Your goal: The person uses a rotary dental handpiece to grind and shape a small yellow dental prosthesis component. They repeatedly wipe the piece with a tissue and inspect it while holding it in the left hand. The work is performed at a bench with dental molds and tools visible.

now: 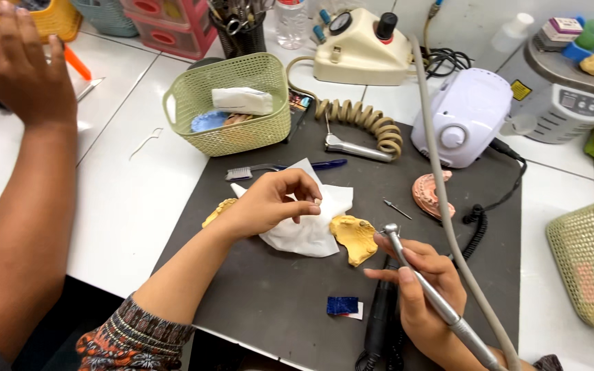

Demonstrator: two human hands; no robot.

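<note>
Your right hand grips the metal handpiece; your left hand pinches together on the white tissue.

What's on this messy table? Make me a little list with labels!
Left hand: pinches white crumpled tissue
Right hand: holds silver metal handpiece tool like a pen
Between hands: yellow plaster tooth model
Surface: dark grey work mat
Behind: green woven plastic basket, white rounded motor box
Other person: an arm at far left
</note>
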